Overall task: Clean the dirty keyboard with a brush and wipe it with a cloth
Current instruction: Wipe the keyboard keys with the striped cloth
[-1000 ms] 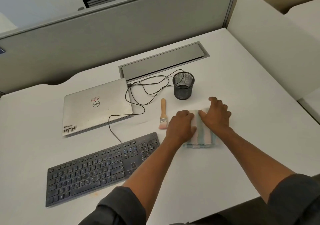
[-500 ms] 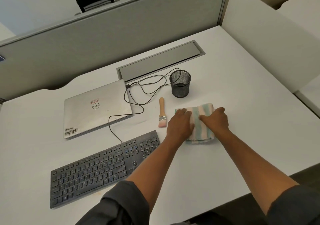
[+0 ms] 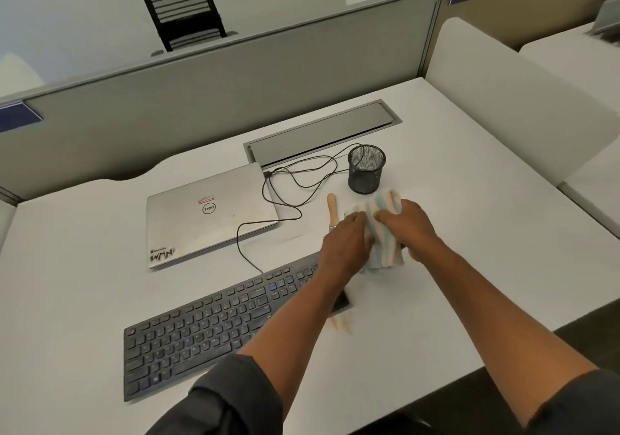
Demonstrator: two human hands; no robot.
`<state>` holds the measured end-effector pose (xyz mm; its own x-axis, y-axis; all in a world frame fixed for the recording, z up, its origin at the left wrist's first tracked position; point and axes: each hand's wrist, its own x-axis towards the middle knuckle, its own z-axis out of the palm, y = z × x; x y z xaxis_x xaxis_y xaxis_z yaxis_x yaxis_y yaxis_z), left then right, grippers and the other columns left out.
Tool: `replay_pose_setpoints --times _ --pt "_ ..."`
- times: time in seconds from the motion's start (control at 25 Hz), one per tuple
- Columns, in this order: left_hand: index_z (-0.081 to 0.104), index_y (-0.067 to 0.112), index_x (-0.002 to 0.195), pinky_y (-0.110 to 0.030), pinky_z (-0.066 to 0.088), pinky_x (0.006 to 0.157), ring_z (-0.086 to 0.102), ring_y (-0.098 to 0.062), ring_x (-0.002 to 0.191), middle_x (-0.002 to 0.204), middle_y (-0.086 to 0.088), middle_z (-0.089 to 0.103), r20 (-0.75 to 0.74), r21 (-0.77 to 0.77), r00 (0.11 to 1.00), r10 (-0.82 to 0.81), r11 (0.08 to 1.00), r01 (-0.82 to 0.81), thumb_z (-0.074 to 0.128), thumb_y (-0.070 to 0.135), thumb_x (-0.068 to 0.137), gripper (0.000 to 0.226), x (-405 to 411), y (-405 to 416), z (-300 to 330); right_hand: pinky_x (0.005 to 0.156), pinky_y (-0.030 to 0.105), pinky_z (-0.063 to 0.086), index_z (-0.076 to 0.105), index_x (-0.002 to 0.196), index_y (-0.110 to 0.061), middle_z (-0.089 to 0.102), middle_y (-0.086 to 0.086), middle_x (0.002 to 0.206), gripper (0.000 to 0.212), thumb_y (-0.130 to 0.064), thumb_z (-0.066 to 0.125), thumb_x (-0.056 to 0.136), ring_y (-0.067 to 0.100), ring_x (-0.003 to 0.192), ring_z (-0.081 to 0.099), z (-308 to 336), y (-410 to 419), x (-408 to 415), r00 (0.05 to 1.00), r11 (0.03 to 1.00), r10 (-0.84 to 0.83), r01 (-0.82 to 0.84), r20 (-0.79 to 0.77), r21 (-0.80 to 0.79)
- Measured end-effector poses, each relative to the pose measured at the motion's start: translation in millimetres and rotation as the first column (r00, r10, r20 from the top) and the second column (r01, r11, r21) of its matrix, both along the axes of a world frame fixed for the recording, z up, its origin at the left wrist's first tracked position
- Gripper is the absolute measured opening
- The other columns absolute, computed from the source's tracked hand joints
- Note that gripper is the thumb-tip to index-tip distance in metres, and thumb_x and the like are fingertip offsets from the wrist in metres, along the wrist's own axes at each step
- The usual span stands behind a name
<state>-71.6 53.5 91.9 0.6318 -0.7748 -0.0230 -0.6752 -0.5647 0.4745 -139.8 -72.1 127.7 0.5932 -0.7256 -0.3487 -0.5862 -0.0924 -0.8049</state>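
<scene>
Both hands on the striped cloth (image 3: 382,233), bunched up between them, to the right of the keyboard's far end and just in front of the mesh pen cup.

- Left hand (image 3: 345,243): fingers curled onto the cloth's left side, gripping it. Wrist and forearm cross over the keyboard's right end.
- Right hand (image 3: 407,230): fingers curled over the cloth's top right, gripping it. Cloth's far end pokes out past the knuckles; near end hangs below both hands. Can't tell if the cloth touches the desk.
- Keyboard (image 3: 201,330): black, full-size, lying diagonally on the white desk (image 3: 469,233), near-left of the hands. Right end hidden by the left forearm. Its cable (image 3: 268,206) runs in loops toward the grey cable hatch (image 3: 318,132) at the back of the desk.
- Brush (image 3: 332,209): wooden handle, flat on the desk just left of the cloth, handle pointing away. Bristle end hidden behind the left hand.
- Mesh pen cup (image 3: 366,169): black, upright, just behind the cloth. Nothing visible inside through the open top.
- Laptop (image 3: 211,213): silver, lid closed, stickers on lid, behind the keyboard.
- Brownish stain (image 3: 342,324) on the desk by the keyboard's right corner.
- Grey partition (image 3: 218,99) behind the desk.
</scene>
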Motion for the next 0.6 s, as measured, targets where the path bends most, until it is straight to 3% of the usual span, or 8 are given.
replay_pose_setpoints --times 0.12,0.28,0.4,0.48,0.52,0.6 --pt "0.051 0.015 0.126 -0.044 0.053 0.079 0.062 -0.031 0.103 0.122 -0.005 0.061 -0.003 -0.084 1.0 0.014 0.996 -0.014 0.054 0.031 0.099 0.032 9.7 45.1 10.6 0.091 0.044 0.052 0.054 0.129 -0.011 0.062 0.011 0.121 0.045 -0.029 0.065 0.089 0.031 0.108 0.06 19.3 47.7 8.9 0.998 0.991 0.07 -0.07 -0.007 -0.116" --pt "0.036 0.019 0.153 -0.043 0.051 0.098 0.055 -0.025 0.127 0.152 -0.002 0.049 -0.02 -0.086 1.0 0.023 0.996 -0.025 0.055 0.031 0.099 0.059 17.7 127.6 12.4 0.073 0.032 0.043 0.051 0.116 -0.011 0.062 0.007 0.111 0.034 -0.031 0.063 0.092 0.023 0.09 0.055 31.5 130.4 10.5 0.988 0.945 0.154 -0.147 0.002 -0.293" --pt "0.037 0.025 0.152 -0.039 0.052 0.087 0.061 -0.028 0.116 0.144 -0.003 0.057 -0.051 -0.105 0.999 0.013 0.994 -0.018 0.055 0.025 0.097 0.058 26.2 193.8 7.0 0.064 0.031 0.043 0.054 0.102 -0.014 0.061 -0.002 0.093 0.025 -0.03 0.068 0.088 0.022 0.078 0.057 21.7 194.6 8.5 0.95 0.886 0.286 -0.212 0.125 -0.413" --pt "0.047 0.026 0.142 -0.037 0.052 0.08 0.064 -0.027 0.106 0.132 -0.001 0.064 -0.042 -0.143 0.999 -0.011 0.99 0.004 0.055 0.021 0.096 0.047 34.6 237.1 0.4 0.068 0.033 0.048 0.056 0.1 -0.02 0.062 -0.005 0.092 0.024 -0.032 0.067 0.083 0.019 0.082 0.058 0.7 231.7 10.5 0.91 0.837 0.392 -0.293 0.132 -0.462" --pt "0.05 0.025 0.139 -0.038 0.052 0.084 0.062 -0.025 0.108 0.131 0.0 0.063 -0.026 -0.143 0.999 -0.026 0.99 0.022 0.056 0.02 0.095 0.044 39.2 262.2 -6.0 0.072 0.037 0.05 0.055 0.099 -0.023 0.062 -0.005 0.094 0.025 -0.033 0.065 0.079 0.021 0.087 0.059 -13.2 250.0 12.6 0.897 0.803 0.433 -0.337 0.091 -0.492" --pt "0.05 0.019 0.143 -0.039 0.044 0.106 0.053 -0.026 0.127 0.144 -0.003 0.054 0.037 -0.095 0.998 -0.045 0.994 0.048 0.059 0.022 0.094 0.05 49.5 308.0 -22.3 0.082 0.042 0.048 0.052 0.102 -0.027 0.06 -0.001 0.107 0.034 -0.032 0.064 0.071 0.028 0.106 0.056 -35.8 275.6 15.4 0.883 0.754 0.461 -0.442 -0.088 -0.485"
